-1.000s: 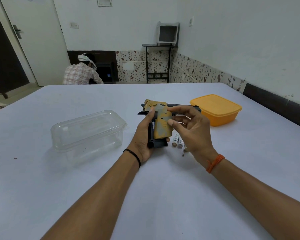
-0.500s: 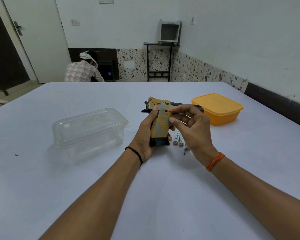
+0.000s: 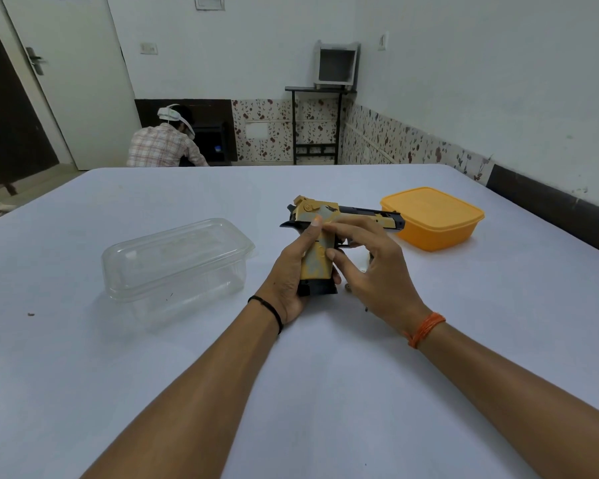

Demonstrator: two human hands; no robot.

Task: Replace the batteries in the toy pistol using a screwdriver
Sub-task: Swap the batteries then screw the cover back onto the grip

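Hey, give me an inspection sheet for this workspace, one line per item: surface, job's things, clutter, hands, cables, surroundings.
Surface: white table with a small dark speck near its left edge.
Job's things: toy pistol, yellow and black, held above the table with its barrel pointing right; screwdriver and batteries not clearly seen, mostly hidden behind the right hand.
Clutter: clear lidded container to the left; orange lidded box to the right.
Hands: left hand holds the pistol's grip; right hand has fingertips on the grip's side.
Cables: nothing seen.
Surroundings: a seated person facing away, a door, a black stand by the far wall.
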